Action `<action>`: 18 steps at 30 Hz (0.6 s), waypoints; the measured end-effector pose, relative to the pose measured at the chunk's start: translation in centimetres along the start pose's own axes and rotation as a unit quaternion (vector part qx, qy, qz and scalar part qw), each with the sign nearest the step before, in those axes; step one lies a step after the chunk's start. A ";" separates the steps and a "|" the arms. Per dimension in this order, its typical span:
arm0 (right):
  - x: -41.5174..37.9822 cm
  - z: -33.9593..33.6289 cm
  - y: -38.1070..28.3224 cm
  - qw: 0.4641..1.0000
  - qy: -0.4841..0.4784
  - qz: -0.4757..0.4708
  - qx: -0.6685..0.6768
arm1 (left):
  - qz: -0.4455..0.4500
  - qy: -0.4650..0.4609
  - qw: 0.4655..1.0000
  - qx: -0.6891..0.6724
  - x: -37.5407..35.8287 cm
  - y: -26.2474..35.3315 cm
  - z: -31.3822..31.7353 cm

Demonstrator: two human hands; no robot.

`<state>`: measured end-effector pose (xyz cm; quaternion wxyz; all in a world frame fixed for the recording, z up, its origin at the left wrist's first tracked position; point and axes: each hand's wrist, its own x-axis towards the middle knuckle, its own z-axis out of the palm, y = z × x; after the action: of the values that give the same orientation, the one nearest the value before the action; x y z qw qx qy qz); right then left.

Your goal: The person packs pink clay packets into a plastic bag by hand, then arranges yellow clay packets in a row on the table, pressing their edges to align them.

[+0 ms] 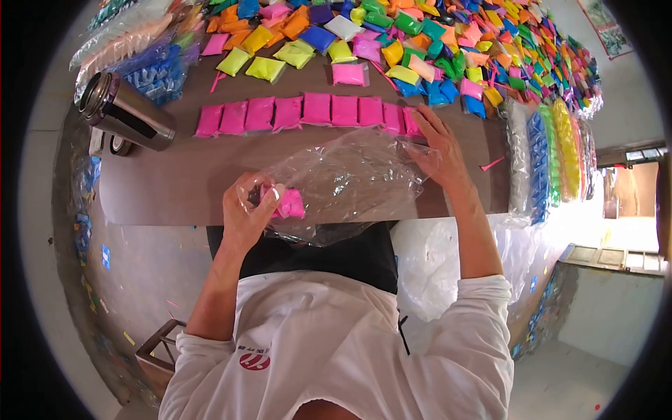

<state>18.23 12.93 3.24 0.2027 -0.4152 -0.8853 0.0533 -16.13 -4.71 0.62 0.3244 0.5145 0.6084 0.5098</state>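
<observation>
My left hand (250, 208) is closed on one end of a clear plastic bag (350, 178), at the table's near edge. A pink packet (290, 204) shows through the film right by its thumb. Across the table lies a row of flat pink packets (316, 109), side by side. At the right end of that row, my right hand (439, 150) has its fingers stretched out, fingertips over the last packet (411, 122). The bag's other end reaches under this hand, where the film partly covers the thumb.
A steel thermos (126, 112) leans at the left, near bundles of clear and blue bags (150, 73). Many coloured packets (413, 35) are heaped along the far side. Stacked strips of coloured packets (537, 164) stand at the right edge. A small pink strip (492, 164) lies nearby.
</observation>
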 end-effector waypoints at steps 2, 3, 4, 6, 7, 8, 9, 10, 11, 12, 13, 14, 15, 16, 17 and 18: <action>0.5 0.8 1.4 1.000 -0.018 -0.007 -0.002 | -0.022 -0.006 1.000 -0.020 -0.1 0.3 -0.1; 0.8 1.1 1.6 1.000 -0.005 0.001 -0.012 | -0.036 -0.010 0.998 -0.040 -0.1 0.8 0.0; 1.1 1.4 1.7 1.000 0.008 0.010 -0.023 | -0.051 -0.014 0.997 -0.061 0.0 1.0 -0.1; 1.3 1.0 1.4 0.997 0.022 0.080 0.002 | -0.033 -0.020 0.999 -0.030 0.0 0.8 -0.3; 1.5 0.2 0.9 0.989 0.022 0.141 0.037 | -0.024 -0.022 0.999 -0.014 0.0 0.6 -0.3; 1.5 -0.1 0.5 0.977 0.019 0.201 0.072 | -0.006 -0.010 1.000 -0.013 0.0 0.3 -0.2; 1.1 -0.4 1.2 0.985 0.111 0.129 0.041 | 0.010 0.004 1.000 -0.009 -0.1 -0.1 0.1; 0.9 -0.9 1.6 0.978 0.201 0.054 0.013 | 0.024 0.018 1.000 -0.004 -0.2 -0.3 0.2; -0.1 -1.9 1.5 0.950 0.198 0.179 0.162 | 0.005 0.008 1.000 -0.024 -0.3 0.0 0.2; -1.2 -3.9 -0.2 0.886 0.187 0.299 0.302 | -0.014 -0.001 0.999 -0.044 -0.3 0.8 0.1; -2.0 -5.3 -2.0 0.848 0.207 0.298 0.386 | -0.030 -0.011 0.997 -0.064 -0.2 1.1 -0.1; -2.9 -6.7 -4.0 0.802 0.226 0.296 0.466 | -0.032 -0.011 0.998 -0.047 -0.1 0.8 -0.2; -3.8 -8.2 -6.1 0.800 0.201 0.317 0.468 | -0.034 -0.011 0.999 -0.029 -0.1 0.3 -0.2; -4.8 -9.0 -7.9 0.797 0.176 0.338 0.468 | -0.035 -0.012 0.999 -0.013 -0.1 0.0 -0.2; -6.2 -8.7 -9.2 0.820 0.133 0.280 0.481 | -0.030 -0.012 0.999 -0.003 -0.1 0.0 -0.2; -7.0 -8.2 -10.5 0.839 0.091 0.220 0.490 | -0.025 -0.011 1.000 0.006 0.0 0.2 -0.2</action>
<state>18.03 0.25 11.26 0.4422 -0.4482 -0.6067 0.4853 -16.24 -4.81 0.81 0.3408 0.5068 0.6201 0.4925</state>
